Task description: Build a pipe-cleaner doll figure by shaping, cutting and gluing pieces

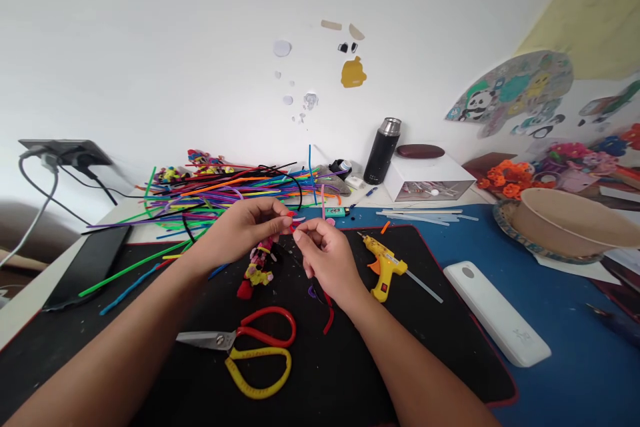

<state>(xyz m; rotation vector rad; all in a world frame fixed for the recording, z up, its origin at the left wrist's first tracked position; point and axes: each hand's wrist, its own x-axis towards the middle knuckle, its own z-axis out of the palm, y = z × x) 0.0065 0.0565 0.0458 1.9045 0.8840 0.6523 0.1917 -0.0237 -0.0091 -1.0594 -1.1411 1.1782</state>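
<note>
My left hand (253,227) and my right hand (325,253) meet above the black mat (340,373). Both pinch a small red piece (292,219) between their fingertips; its exact shape is too small to tell. Beneath my hands lies a red, yellow and pink fuzzy figure (259,270). A bent red pipe cleaner (329,313) rests just below my right hand. Open scissors (250,347) with one red and one yellow handle lie nearer to me. To the right of my right hand is a yellow glue gun (385,267) with a clear stick.
Many coloured pipe cleaners (250,183) are heaped at the back left. A black phone (90,267) lies at the left. Toward the back stand a black thermos (383,150) and a white box (430,177). A white case (497,313) and a bowl (575,223) are at the right.
</note>
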